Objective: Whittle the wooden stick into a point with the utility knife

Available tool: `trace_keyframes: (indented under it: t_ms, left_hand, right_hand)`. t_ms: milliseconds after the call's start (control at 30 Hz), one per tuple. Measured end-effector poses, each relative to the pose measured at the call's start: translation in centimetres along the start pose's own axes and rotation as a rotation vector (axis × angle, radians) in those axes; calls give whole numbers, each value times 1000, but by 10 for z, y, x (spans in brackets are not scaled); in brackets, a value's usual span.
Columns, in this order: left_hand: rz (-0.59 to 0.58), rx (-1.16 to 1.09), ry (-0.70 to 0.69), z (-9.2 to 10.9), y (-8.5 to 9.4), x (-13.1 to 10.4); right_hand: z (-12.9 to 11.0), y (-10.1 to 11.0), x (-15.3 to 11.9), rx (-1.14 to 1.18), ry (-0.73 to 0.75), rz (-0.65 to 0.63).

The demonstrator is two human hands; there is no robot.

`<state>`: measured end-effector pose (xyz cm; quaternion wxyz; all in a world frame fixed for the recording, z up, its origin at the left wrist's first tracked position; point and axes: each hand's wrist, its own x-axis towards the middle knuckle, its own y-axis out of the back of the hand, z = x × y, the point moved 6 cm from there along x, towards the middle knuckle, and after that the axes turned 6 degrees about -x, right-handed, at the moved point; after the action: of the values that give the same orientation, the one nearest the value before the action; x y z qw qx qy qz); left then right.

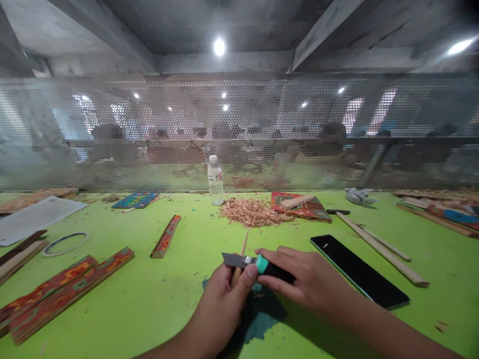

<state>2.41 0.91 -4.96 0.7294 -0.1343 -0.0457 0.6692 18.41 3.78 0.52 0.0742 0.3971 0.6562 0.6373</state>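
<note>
In the lower middle of the view, my left hand (pixel 224 304) is closed around a thin wooden stick (pixel 244 243), whose pointed end sticks out away from me. My right hand (pixel 299 274) grips a utility knife (pixel 264 265) with a black and teal handle. Its metal blade lies crosswise over the stick and points left. My left thumb presses against the knife near the base of the blade. Below my hands, a dark teal patch (pixel 264 319) of cloth or paint shows on the green table (pixel 179 304). The lower part of the stick is hidden by my left hand.
A pile of wood shavings (pixel 250 212) lies ahead, beside a water bottle (pixel 215 182). A black phone (pixel 359 271) and a long-handled hammer (pixel 385 252) are on the right. Painted wood strips (pixel 75 294) and a ring (pixel 65 243) lie left. A perforated metal screen (pixel 179 134) stands behind.
</note>
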Motion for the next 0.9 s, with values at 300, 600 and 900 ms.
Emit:
trace_keyframes:
  t_ms: [300,600,900]
  left_hand:
    - [14,71,-21,2,2,1]
    - [-17,107,-37,1,2,0]
    - [-101,121,-8,-3,-3,2]
  right_hand:
    - [5,10,-1,-7,-119,162]
    - [17,7,5,305,-409,153]
    - [31,-11,8,412,-484,100]
